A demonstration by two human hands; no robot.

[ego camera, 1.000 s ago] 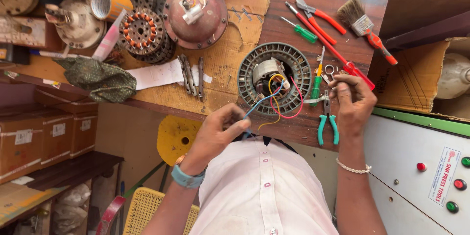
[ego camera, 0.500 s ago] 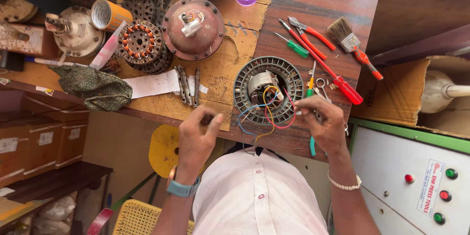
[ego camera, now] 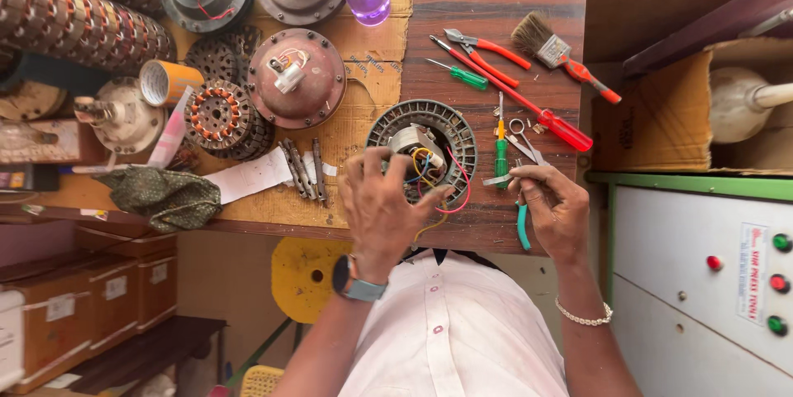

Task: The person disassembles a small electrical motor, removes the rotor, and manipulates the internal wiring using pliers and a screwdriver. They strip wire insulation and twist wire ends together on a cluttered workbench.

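The stator lies near the front edge of the bench, its coloured wires spilling toward 6 o'clock. The left hand rests on its 7 o'clock side, fingers spread and loose over the wires, not clenched. The right hand, at 3 o'clock of the stator, is closed around teal-handled pliers (the jaws are hidden). A green screwdriver lies between stator and scissors.

Left hand spread open, right hand curled.
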